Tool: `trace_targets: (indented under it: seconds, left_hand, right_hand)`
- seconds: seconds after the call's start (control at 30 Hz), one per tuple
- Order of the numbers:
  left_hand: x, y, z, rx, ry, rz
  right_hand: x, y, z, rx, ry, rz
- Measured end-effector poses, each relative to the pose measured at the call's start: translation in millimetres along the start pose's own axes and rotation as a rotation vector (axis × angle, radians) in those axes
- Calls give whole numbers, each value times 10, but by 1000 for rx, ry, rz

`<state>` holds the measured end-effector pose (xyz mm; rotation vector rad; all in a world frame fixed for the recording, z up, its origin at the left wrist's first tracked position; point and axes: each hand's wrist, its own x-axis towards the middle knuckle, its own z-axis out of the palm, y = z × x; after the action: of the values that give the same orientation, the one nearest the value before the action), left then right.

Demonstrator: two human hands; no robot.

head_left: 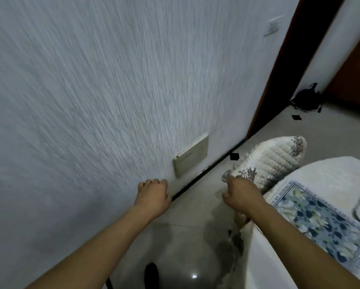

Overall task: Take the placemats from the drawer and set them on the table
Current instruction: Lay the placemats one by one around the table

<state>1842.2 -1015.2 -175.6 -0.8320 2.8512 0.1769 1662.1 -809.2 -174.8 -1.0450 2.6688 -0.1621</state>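
Both curled: left hand [153, 197], right hand [240, 195]

Two bare forearms show, uncovered along all their visible length. The left grip [153, 191] and right grip [240, 193], both below the beige wall plate [190, 158], are bare too.
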Motion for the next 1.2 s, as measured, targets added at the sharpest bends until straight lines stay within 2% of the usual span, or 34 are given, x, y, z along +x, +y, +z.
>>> trace_targets:
  seconds: [0.17, 0.3, 0.43, 0.63, 0.83, 1.2]
  left_hand:
    - [862, -334, -235, -10, -26, 137]
    - [1501, -130, -425, -43, -20, 275]
    - [2051, 386, -549, -78, -41, 434]
    - [3060, 1360, -617, 15, 10, 614]
    - [3992, 2046, -888, 36, 48, 649]
    - [5208, 2843, -1092, 101, 51, 719]
  right_hand:
    - [527, -418, -93, 36, 21, 113]
    - [739, -393, -253, 54, 56, 239]
    - [885, 26, -445, 25, 90, 384]
    - [1383, 1008, -535, 94, 171, 572]
    - [2097, 1746, -802, 186, 200, 619]
    - [3001, 2401, -1089, 176, 240, 651]
